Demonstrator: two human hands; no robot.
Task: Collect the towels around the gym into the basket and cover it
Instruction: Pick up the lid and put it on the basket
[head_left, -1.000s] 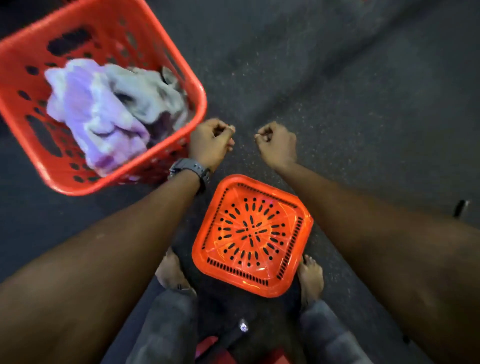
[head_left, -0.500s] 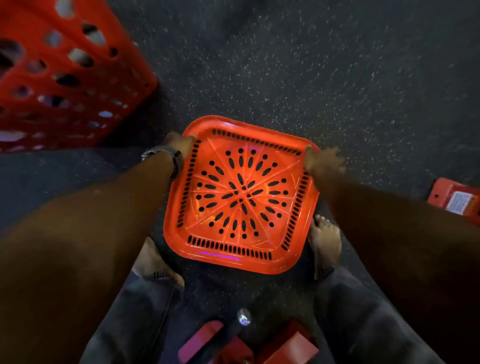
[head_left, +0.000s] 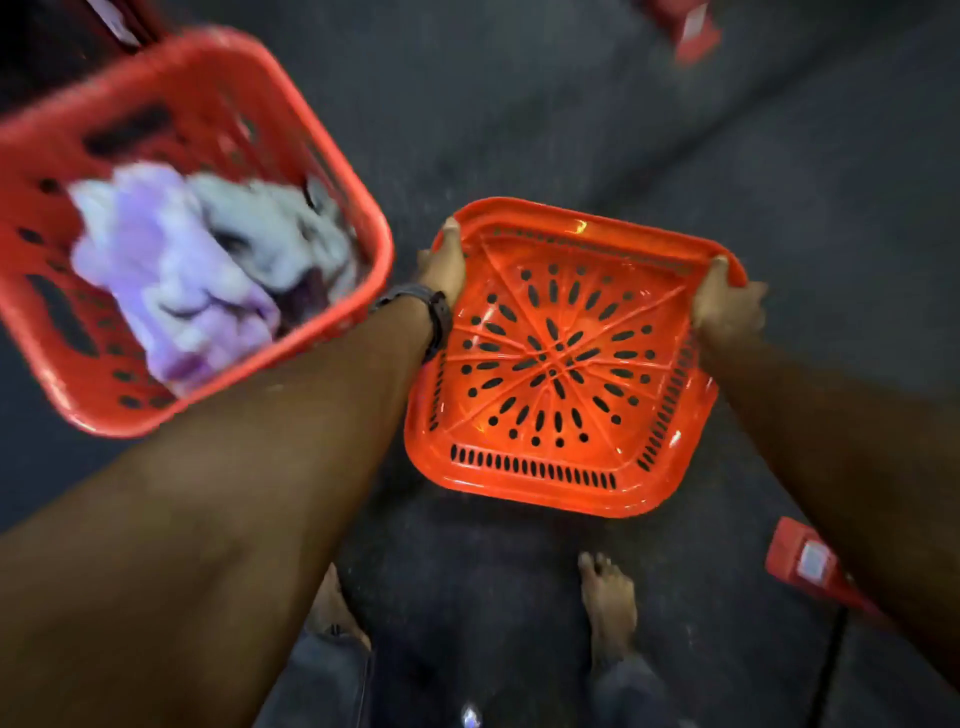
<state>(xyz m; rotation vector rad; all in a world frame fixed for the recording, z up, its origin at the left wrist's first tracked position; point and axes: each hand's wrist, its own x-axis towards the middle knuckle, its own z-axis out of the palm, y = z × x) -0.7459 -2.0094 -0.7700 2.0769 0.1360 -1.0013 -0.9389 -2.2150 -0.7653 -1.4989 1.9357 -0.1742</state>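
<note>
An orange perforated square lid (head_left: 561, 364) is held above the dark floor, underside up. My left hand (head_left: 445, 267) grips its left far corner, thumb over the rim. My right hand (head_left: 727, 304) grips its right far corner. At the upper left stands the red basket (head_left: 363, 223), uncovered, with a purple towel (head_left: 171, 275) and a grey-white towel (head_left: 270, 228) bunched inside. The lid is to the right of the basket, apart from it.
The floor is dark speckled rubber. My bare feet (head_left: 610, 603) stand below the lid. A red piece of gym equipment with a white label (head_left: 802, 564) lies at the lower right, and another red item (head_left: 693, 26) at the top right.
Both hands went down to the lid on the floor, took hold of its sides and lifted it. The basket has come back into view at the left.
</note>
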